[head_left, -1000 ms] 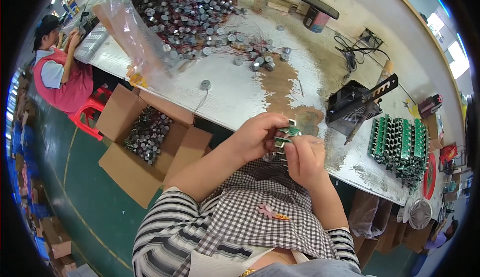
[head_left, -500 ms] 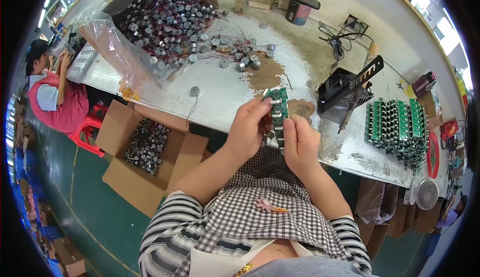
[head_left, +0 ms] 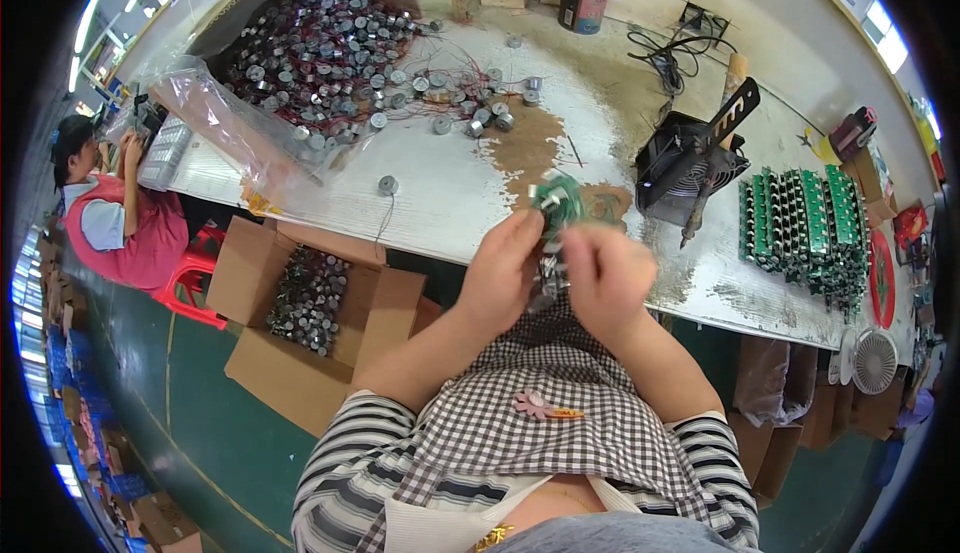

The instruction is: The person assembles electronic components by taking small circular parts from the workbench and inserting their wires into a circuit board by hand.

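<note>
We see first the long white worktable (head_left: 440,188), worn brown in patches, running from upper left to lower right. On its far left end lies a big heap of small round metal parts (head_left: 320,48) with red wires, partly spilling out of a clear plastic bag (head_left: 215,118); a few strays are scattered toward the middle, and one lone round part (head_left: 388,185) sits near the table's front edge. Below that edge, on the green floor, an open cardboard box (head_left: 300,313) holds more of the same parts. To the right on the table stands a small black fan unit (head_left: 685,168), and farther right a dense block of green circuit boards (head_left: 805,228) set on edge in rows.

At the far left another person in a red vest (head_left: 120,228) works at the same table.

Over the table's front edge, both hands meet around a stack of green circuit boards (head_left: 555,208). The left hand (head_left: 505,273) is curled around the stack's left side and lower part; the right hand (head_left: 605,273) is closed on its right side, fingers bent in. The stack's long axis runs nearly upright in the picture, its upper end pointing away from us toward the tabletop and tilted slightly right, its lower end hidden between the hands. The picture is blurred here, so we cannot tell finer detail.
</note>
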Action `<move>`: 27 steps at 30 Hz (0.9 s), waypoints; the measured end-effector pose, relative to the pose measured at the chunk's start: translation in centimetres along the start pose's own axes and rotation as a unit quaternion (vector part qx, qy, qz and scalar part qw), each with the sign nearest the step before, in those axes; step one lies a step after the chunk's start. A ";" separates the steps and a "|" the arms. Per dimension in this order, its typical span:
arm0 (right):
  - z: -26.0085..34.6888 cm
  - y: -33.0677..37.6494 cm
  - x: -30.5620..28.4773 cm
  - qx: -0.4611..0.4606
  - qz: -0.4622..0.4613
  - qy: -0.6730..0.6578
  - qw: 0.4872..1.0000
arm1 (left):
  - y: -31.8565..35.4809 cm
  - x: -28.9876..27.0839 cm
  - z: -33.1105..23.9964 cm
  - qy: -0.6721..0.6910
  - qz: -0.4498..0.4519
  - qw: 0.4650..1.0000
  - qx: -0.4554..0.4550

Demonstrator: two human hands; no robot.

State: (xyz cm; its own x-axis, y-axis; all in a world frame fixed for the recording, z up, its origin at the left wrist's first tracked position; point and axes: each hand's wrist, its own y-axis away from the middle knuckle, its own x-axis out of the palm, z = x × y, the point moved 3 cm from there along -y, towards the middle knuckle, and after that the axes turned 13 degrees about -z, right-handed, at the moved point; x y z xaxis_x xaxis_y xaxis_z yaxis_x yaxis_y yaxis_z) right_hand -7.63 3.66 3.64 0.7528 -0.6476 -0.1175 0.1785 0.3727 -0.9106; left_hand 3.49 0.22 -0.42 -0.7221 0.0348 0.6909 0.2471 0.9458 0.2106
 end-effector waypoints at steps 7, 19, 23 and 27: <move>0.4 1.5 0.7 0.267 -0.015 -0.064 0.961 | -0.2 0.1 0.5 -0.033 -0.022 0.975 0.220; -0.7 3.3 -1.0 0.220 0.008 -0.025 0.975 | -0.4 -0.3 0.3 -0.105 0.058 0.992 0.049; -1.1 3.9 -1.4 0.075 0.049 -0.075 0.993 | 0.1 -1.2 1.2 0.024 0.103 0.987 -0.125; -1.1 3.8 -0.7 0.303 -0.021 -0.087 0.949 | 2.6 -1.5 0.3 -0.139 0.127 0.982 0.034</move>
State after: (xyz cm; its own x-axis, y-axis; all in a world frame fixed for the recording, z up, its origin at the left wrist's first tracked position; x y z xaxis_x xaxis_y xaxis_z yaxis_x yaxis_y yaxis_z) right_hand -8.15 4.79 -0.23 0.8204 -0.5710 0.0286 0.5025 0.6963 -0.5125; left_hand 5.00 2.73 -1.12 -0.7936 0.3495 0.4980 0.4045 0.9145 0.0028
